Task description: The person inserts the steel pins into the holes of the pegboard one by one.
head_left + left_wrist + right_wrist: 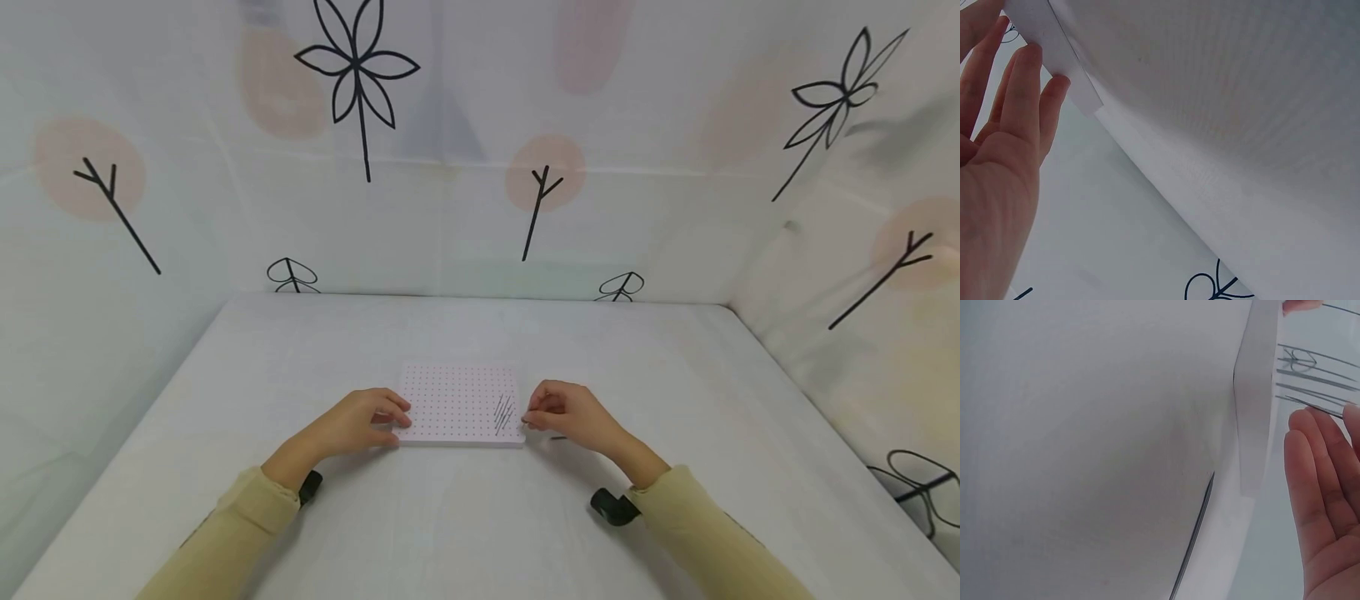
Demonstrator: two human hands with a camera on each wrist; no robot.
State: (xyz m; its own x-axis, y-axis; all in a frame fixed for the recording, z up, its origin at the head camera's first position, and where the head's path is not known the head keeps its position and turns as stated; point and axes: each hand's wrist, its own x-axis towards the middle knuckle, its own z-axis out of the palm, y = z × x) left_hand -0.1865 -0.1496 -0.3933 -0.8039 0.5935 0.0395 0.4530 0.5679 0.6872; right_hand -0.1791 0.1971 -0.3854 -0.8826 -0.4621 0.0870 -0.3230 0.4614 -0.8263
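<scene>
A white board [453, 404] with rows of small holes lies on the table, and several thin dark needles [503, 415] stand up from its right part. My left hand [360, 422] rests its fingertips against the board's left side; in the left wrist view those fingers [1021, 94] are mostly straight along the board's edge [1054, 53]. At the board's right edge, my right hand [573, 414] pinches a thin dark needle [1315, 406] between thumb and fingers. Another needle [1194, 534] lies loose on the table below that hand.
A white cloth covers the table [450, 517]. Behind it hangs a pale curtain [442, 225] with printed leaves and twigs. A dark wrist camera [615, 507] sits under the right sleeve, and another [310, 487] under the left.
</scene>
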